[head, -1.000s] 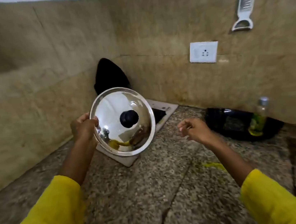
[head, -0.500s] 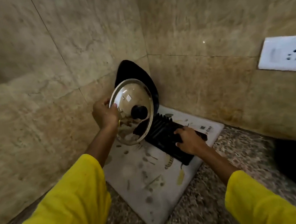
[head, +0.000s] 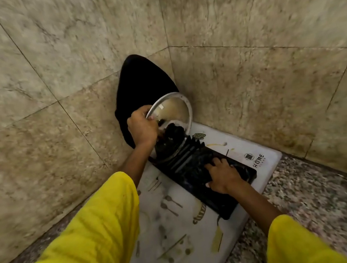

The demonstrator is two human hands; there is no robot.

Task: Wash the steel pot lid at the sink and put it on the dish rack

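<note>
Left hand (head: 143,129) grips the steel pot lid (head: 171,111) by its rim at frame centre.
Right hand (head: 222,174) presses flat, fingers spread, on the black dish rack (head: 194,164); thin, rigid, likely wet-slick steel favours rim or knob.

Count: 1 steel lid (head: 172,109), 1 black rack (head: 197,168), 1 white mat (head: 181,229), 1 black pan (head: 140,85), 2 hands – left hand (head: 142,127), right hand (head: 222,174).

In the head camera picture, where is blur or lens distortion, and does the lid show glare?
Head view: wide-angle lens bends the wall tile lines; edges and yellow sleeves are smeared; steel lid in the left hand reflects wall and light, no harsh glare; black rack is dark, detail lost.
</note>
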